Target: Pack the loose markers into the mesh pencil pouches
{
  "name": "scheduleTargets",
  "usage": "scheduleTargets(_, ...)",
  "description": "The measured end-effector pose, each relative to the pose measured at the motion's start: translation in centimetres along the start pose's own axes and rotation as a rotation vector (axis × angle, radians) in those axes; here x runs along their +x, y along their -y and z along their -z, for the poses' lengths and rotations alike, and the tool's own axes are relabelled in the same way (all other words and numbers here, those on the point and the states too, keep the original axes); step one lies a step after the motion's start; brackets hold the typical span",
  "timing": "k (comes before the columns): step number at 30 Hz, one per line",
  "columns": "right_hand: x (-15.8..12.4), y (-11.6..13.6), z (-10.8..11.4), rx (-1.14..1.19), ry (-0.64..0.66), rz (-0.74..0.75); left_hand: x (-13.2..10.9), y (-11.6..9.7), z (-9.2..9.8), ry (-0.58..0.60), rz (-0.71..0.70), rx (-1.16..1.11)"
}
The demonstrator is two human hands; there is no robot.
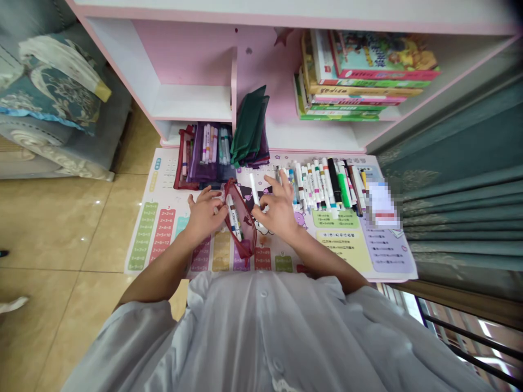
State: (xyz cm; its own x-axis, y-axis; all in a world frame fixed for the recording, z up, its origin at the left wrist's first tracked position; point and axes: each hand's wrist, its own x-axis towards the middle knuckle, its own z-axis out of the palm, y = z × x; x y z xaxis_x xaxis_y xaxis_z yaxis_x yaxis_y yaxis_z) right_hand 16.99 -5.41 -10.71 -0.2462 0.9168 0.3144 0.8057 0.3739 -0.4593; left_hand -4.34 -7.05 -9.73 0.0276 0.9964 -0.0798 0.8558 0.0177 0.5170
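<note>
A red mesh pouch (246, 220) lies on the desk mat with a few white markers (234, 218) inside. My left hand (207, 214) pinches the pouch's left edge near its top. To the right of the pouch, my right hand (277, 208) holds a white marker (254, 189) upright between thumb and finger, its other fingers spread. Beyond that hand, a long row of markers (312, 185) lies side by side, mostly white, with a black one and a green one among them.
Filled red and purple mesh pouches (208, 149) lie at the back left. Green mesh pouches (250, 128) lean against the shelf divider (234, 81). Books (359, 76) are stacked on the right shelf. A blurred white item (383, 204) lies at the mat's right end, near the curtain (449, 179).
</note>
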Motion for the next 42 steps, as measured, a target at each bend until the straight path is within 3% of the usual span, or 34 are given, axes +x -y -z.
scheduleTargets(7, -1.7, 2.4, -0.4, 0.078, 0.094, 0.115, 0.0, 0.2, -0.1, -0.016, -0.026, -0.007)
scheduleTargets(30, -1.3, 3.5, -2.2, -0.107, 0.371, 0.035, -0.1, 0.4, 0.1, -0.006, -0.025, -0.003)
scheduleTargets(36, -1.4, 3.4, -2.0, -0.064, 0.303, 0.067, -0.1, 0.3, 0.1, 0.000, -0.024, -0.002)
scheduleTargets(42, -0.5, 0.8, -0.9, -0.060, 0.028, -0.077, 0.0, 0.1, 0.2, 0.009, -0.007, 0.000)
